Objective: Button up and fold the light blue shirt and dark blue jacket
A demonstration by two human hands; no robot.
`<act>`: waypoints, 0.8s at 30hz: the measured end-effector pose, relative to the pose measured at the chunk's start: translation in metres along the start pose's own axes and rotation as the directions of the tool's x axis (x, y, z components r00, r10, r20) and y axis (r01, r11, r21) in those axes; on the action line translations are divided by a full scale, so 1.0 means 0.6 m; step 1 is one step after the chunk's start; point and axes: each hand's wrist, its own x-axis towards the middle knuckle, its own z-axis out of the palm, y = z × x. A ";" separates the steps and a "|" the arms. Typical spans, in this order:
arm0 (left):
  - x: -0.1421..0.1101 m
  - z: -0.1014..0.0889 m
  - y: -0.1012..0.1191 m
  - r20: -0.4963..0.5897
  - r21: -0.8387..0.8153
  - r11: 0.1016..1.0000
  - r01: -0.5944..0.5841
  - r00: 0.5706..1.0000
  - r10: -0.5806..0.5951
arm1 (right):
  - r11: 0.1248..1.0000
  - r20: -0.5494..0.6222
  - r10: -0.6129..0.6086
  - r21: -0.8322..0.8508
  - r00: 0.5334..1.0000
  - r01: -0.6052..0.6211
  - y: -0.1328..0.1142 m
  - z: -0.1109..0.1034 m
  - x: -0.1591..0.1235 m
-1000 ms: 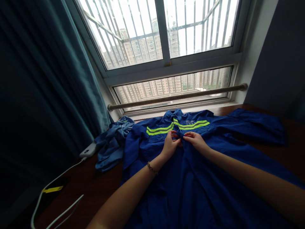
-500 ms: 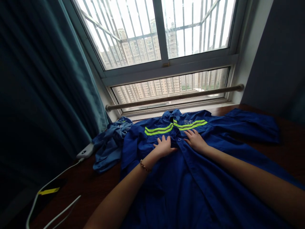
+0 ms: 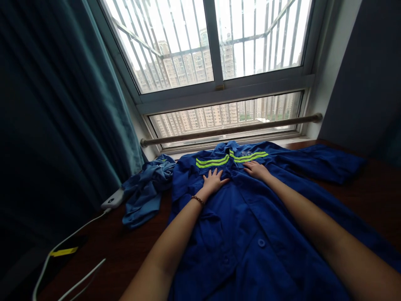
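Observation:
A blue work jacket (image 3: 238,209) with yellow-green reflective stripes across the chest lies spread on the dark wooden surface, its collar toward the window. My left hand (image 3: 213,180) rests flat on the chest just below the left stripe, fingers spread. On the other side of the front opening, my right hand (image 3: 255,169) lies on the cloth below the right stripe, fingers stretched out. Neither hand holds anything that I can see. A button shows on the front panel, nearer to me. One sleeve stretches out to the right.
A crumpled lighter blue garment (image 3: 145,188) lies left of the jacket. Beside it sits a white device (image 3: 113,199) with a white cable. A yellow strip (image 3: 64,251) lies at the lower left. A curtain (image 3: 94,104) hangs left; a rail (image 3: 232,130) crosses the window.
Both hands have moved slightly away from me, toward the collar. The jacket's chest has shifted with them and its left side has drawn inward. A lower button now shows.

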 end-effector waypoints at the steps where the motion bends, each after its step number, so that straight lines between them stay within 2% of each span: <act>1: 0.003 0.002 -0.001 -0.023 0.002 1.000 -0.001 1.000 0.001 | 1.000 -0.036 0.018 0.002 0.999 -0.018 0.000 -0.001 0.003; 6: 0.001 0.008 -0.003 -0.106 -0.001 1.000 -0.025 0.994 0.025 | 0.995 -0.198 0.098 -0.010 0.975 -0.102 -0.017 -0.025 -0.013; 8: -0.004 0.008 0.000 -0.167 0.009 0.999 -0.044 0.985 0.045 | 0.996 -0.293 0.084 0.006 0.952 -0.086 -0.037 -0.045 -0.041; 10: -0.012 0.005 0.007 -0.228 0.037 0.998 -0.056 0.972 0.063 | 0.999 -0.340 0.034 0.042 0.940 -0.021 -0.069 -0.063 -0.084; 11: -0.016 0.002 0.012 -0.253 0.055 0.996 -0.065 0.964 0.077 | 0.998 -0.307 -0.004 0.060 0.952 0.024 -0.087 -0.070 -0.110; 14: -0.032 -0.015 0.029 -0.292 0.099 0.985 -0.138 0.943 0.162 | 0.996 -0.049 -0.089 0.017 0.995 0.089 -0.140 -0.079 -0.186; 17: -0.054 -0.043 0.055 -0.236 0.051 0.962 -0.267 0.933 0.272 | 0.995 0.123 -0.005 -0.100 0.992 0.018 -0.164 -0.077 -0.227; 20: -0.089 -0.072 0.093 -0.119 -0.086 0.919 -0.384 0.920 0.374 | 0.992 0.193 -0.005 -0.122 0.981 0.029 -0.150 -0.078 -0.218; 22: -0.119 -0.081 0.123 -0.035 -0.137 0.858 -0.495 0.868 0.496 | 0.998 0.177 0.005 -0.068 0.984 0.007 -0.125 -0.081 -0.197; 24: -0.148 -0.079 0.151 0.059 -0.115 0.805 -0.581 0.805 0.590 | 0.993 0.170 0.069 0.085 0.983 -0.085 -0.094 -0.086 -0.176</act>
